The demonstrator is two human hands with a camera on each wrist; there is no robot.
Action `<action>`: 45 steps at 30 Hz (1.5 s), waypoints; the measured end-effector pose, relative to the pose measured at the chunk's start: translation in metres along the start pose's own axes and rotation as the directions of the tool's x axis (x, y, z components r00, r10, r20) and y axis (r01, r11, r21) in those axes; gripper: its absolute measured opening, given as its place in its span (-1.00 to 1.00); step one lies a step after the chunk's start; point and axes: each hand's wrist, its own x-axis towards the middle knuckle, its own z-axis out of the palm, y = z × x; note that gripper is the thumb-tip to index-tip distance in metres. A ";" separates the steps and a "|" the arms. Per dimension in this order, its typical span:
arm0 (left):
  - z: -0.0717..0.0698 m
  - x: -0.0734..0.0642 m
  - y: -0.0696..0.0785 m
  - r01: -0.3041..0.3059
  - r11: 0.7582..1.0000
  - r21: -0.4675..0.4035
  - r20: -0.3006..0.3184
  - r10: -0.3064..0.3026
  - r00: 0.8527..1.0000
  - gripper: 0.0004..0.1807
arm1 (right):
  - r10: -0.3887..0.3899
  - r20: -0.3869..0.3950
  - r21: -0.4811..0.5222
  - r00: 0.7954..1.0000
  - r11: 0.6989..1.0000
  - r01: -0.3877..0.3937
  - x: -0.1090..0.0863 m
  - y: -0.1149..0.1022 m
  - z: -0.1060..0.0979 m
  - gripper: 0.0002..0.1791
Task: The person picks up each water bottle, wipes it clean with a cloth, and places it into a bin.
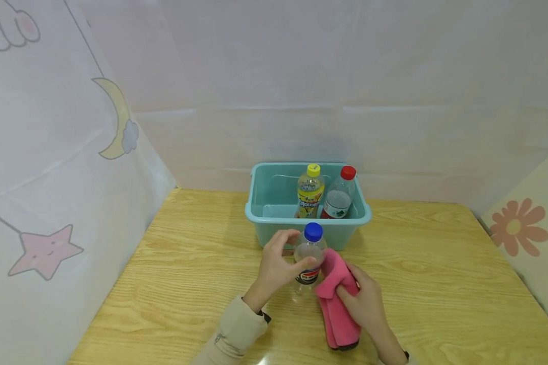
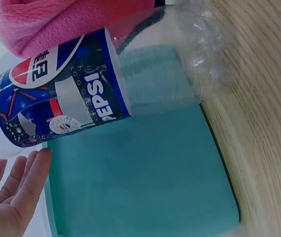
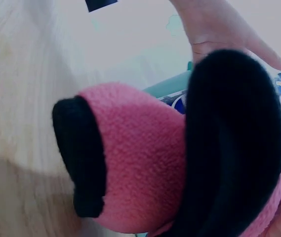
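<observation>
A clear plastic Pepsi bottle (image 1: 308, 251) with a blue cap stands upright on the table in front of the turquoise bin. My left hand (image 1: 277, 263) is spread at its left side, the thumb crossing before the bottle in the head view. In the left wrist view its fingers (image 2: 29, 180) are straight, right by the label's edge. My right hand (image 1: 365, 301) grips a folded pink fleece cloth (image 1: 340, 314) with black edging, thumb in front. The cloth's upper end lies against the bottle's right side in the head view. It hides much of the bottle in the right wrist view.
The turquoise bin (image 1: 267, 220) stands at the table's back edge. Inside, toward its right, are a yellow-capped bottle (image 1: 309, 195) and a red-capped bottle (image 1: 339, 197). Wood-grain tabletop (image 1: 187, 253) lies to both sides. Printed white cloth walls (image 1: 255, 76) enclose the back and sides.
</observation>
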 end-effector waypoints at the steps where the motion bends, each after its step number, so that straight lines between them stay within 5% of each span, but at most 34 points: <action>1: -0.001 0.000 -0.001 -0.006 1.000 -0.014 0.003 0.006 1.000 -0.23 | 0.001 -0.001 0.002 1.000 1.000 -0.001 0.000 -0.001 -0.001 -0.46; 7: -0.013 0.005 -0.002 -0.077 0.982 -0.174 0.072 0.091 0.993 -0.57 | -0.006 -0.044 0.015 0.999 1.000 0.007 -0.002 -0.008 -0.010 -0.43; 10: -0.017 0.007 -0.006 -0.039 0.970 -0.238 0.152 0.076 0.985 -0.62 | -0.004 -0.079 0.036 0.997 0.999 0.007 -0.002 -0.014 -0.015 -0.42; 14: -0.017 0.007 -0.015 0.013 0.973 -0.231 0.252 0.047 0.967 -0.61 | -0.005 -0.120 0.081 0.993 0.997 0.015 -0.003 -0.023 -0.022 -0.43; 19: -0.023 0.006 0.004 0.031 0.977 -0.213 0.304 0.036 0.952 -0.60 | -0.033 -0.174 0.075 0.984 0.996 0.047 -0.003 -0.032 -0.027 -0.44; 33: -0.021 -0.001 0.023 -0.013 0.993 -0.118 0.196 0.037 0.980 -0.64 | -0.169 -0.259 0.076 0.951 0.978 0.194 -0.002 -0.044 -0.032 -0.40; 45: -0.015 -0.010 0.025 -0.023 0.991 -0.134 0.110 0.038 0.993 -0.63 | -0.355 -0.357 -0.040 0.864 0.930 0.366 0.013 -0.049 -0.016 -0.41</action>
